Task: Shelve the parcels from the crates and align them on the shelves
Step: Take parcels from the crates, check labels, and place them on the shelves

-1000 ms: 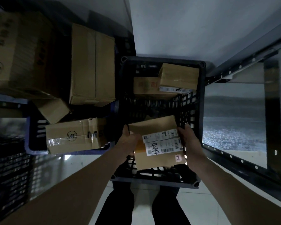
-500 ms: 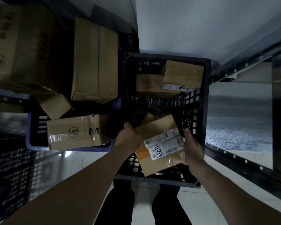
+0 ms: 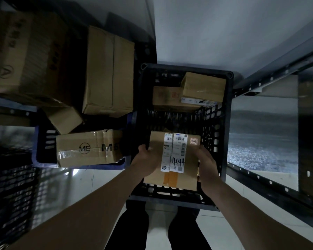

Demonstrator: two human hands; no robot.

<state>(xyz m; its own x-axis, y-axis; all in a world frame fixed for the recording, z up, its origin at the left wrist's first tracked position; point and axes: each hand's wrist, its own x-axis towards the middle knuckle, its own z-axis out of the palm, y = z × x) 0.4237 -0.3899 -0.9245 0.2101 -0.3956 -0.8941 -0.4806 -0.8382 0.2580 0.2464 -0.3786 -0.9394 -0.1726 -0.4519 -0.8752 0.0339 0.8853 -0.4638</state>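
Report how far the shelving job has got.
Done: cannot tell; the grey metal shelf shows no parcels. In hand: left hand and right hand grip a labelled brown cardboard parcel over the black plastic crate. Left: two brown boxes inside, more in the blue crate.

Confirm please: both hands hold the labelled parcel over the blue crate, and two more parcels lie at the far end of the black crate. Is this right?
Not quite. In the head view the left hand and right hand hold the labelled parcel over the black crate, not the blue crate. Two more parcels do lie at its far end.
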